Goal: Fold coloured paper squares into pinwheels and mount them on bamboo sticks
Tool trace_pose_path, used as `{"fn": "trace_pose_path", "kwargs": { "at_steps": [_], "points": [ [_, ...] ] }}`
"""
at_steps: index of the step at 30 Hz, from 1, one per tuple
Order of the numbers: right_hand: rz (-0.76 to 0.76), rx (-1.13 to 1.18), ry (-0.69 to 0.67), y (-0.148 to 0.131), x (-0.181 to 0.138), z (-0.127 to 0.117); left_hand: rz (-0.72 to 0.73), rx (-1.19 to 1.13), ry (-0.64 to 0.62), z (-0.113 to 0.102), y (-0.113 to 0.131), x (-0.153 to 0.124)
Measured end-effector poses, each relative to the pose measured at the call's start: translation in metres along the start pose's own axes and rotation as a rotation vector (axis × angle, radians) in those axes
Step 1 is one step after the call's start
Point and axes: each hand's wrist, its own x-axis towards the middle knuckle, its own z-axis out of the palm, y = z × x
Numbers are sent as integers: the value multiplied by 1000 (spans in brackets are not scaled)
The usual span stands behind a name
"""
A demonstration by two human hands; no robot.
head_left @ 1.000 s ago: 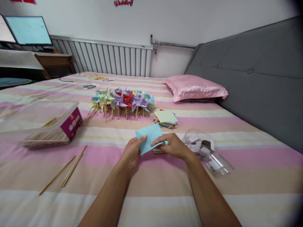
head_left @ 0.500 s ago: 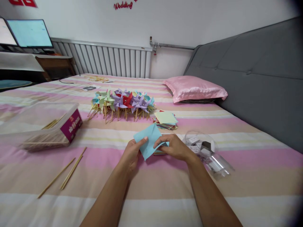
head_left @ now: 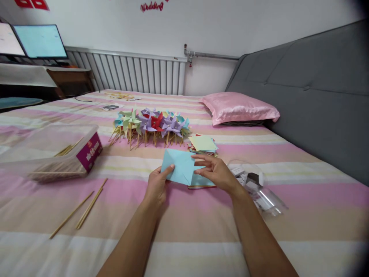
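My left hand (head_left: 156,185) pinches the blue sheet (head_left: 180,165) above the bed (head_left: 196,225); my right hand (head_left: 219,174), loosely spread by its right edge, grips nothing. Too tight a pinch could crease the paper.

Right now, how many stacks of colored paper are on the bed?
2 that I can see: a yellow-topped stack beside the pinwheels, and a blue-topped stack partly behind the right hand. More could be out of sight.
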Motion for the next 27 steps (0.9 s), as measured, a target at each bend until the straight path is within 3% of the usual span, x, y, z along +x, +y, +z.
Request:
{"fn": "trace_pose_path", "kwargs": {
  "at_steps": [4, 9, 15, 27],
  "points": [
    [-12, 56, -142, 0, -2, 1, -43, -53, -23, 1, 0, 1],
    [-46, -33, -180, 1, -4, 1, -113, -1, -171, 3, 0, -5],
    [96, 81, -284, -1, -9, -4, -200, 103, -296, 3, 4, -8],
    [-6, -92, -302, -5, -7, -4, -194, 164, -308, 4, 2, -10]
  ]
}}
